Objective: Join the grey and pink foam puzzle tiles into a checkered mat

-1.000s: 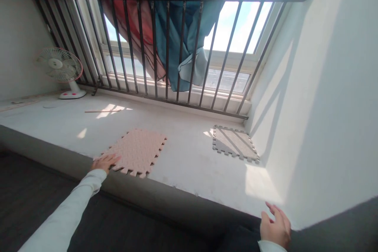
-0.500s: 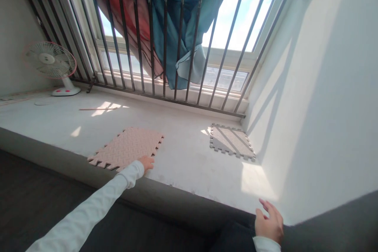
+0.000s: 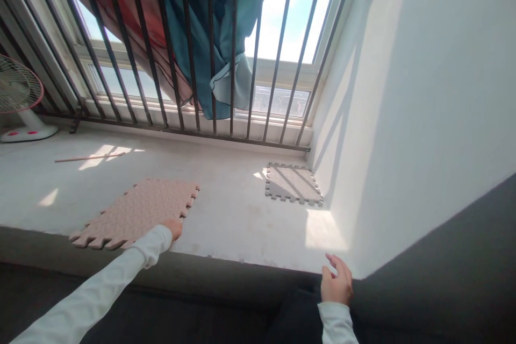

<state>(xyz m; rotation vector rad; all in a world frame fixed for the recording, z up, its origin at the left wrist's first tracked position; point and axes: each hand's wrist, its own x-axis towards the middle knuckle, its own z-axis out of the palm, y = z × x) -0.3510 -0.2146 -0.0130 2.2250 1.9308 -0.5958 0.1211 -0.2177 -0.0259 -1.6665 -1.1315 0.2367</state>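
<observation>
A pink foam mat tile [image 3: 141, 207] with notched edges lies on the white ledge, its near side reaching the ledge's front edge. My left hand [image 3: 173, 229] is at the mat's near right corner, with the fingers closed around it; the fingertips are partly hidden. My right hand [image 3: 338, 281] is held over the front edge of the ledge on the right, empty, its thumb and curved fingers apart. Farther back, by the right wall, a grey foam mat tile [image 3: 293, 183] lies flat, crossed by striped shadows.
A dark metal railing [image 3: 181, 125] runs along the back of the ledge [image 3: 229, 226]. Behind it hangs a teal and pink curtain [image 3: 226, 37] at the window. A fan [image 3: 30, 128] stands at far left, near a thin stick [image 3: 88, 158]. A white wall [image 3: 403, 118] bounds the right.
The view has turned right, so everything sits farther left. My left hand's fingers have closed at the pink mat's corner. My right hand stays open over the ledge's edge.
</observation>
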